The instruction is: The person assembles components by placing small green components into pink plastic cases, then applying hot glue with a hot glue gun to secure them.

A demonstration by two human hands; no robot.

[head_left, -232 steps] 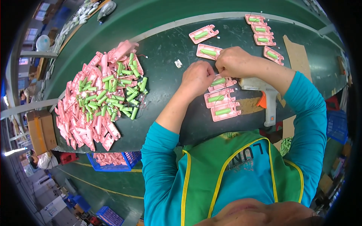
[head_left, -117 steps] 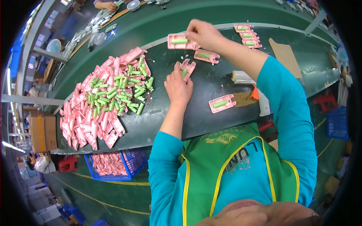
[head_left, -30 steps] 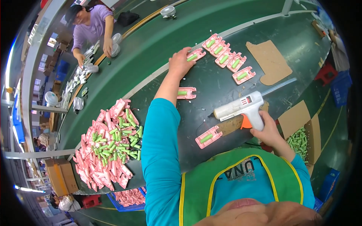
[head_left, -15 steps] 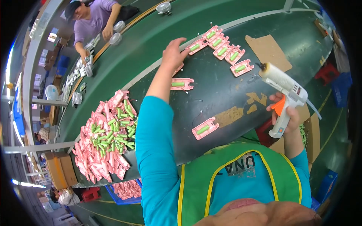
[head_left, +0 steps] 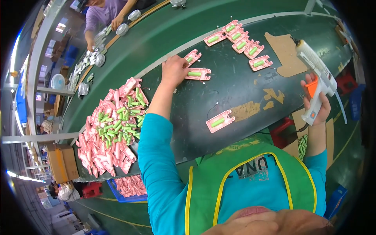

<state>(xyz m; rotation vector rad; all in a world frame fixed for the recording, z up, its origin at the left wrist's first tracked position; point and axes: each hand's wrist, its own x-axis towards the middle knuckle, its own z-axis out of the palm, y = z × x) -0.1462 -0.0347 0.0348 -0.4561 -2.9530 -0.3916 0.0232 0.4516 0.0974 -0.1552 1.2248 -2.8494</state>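
My left hand (head_left: 174, 71) is closed at the left end of a pink plastic shell (head_left: 203, 74) with a green battery cell in it; the fingertips are partly hidden. Just beyond lies another pink shell (head_left: 194, 55). In my right hand (head_left: 319, 102) is a white glue gun (head_left: 316, 62) with an orange trigger, held off the table's right side with its nozzle pointing up and left. Several filled pink shells (head_left: 241, 46) lie in a group at the far side. One more filled shell (head_left: 220, 121) sits alone near the front edge, a thin wire beside it.
A heap of pink shells (head_left: 94, 145) and green cells (head_left: 117, 127) covers the table's left. Torn cardboard (head_left: 286, 55) and dried brown patches (head_left: 246, 111) mark the right. A blue crate (head_left: 115, 192) of pink parts stands below. Across the table, another person (head_left: 103, 17) handles white parts.
My left hand has come back from the far shells to the nearer one at left. The glue gun, still in my right hand, has shifted slightly right. The view has shifted a little.
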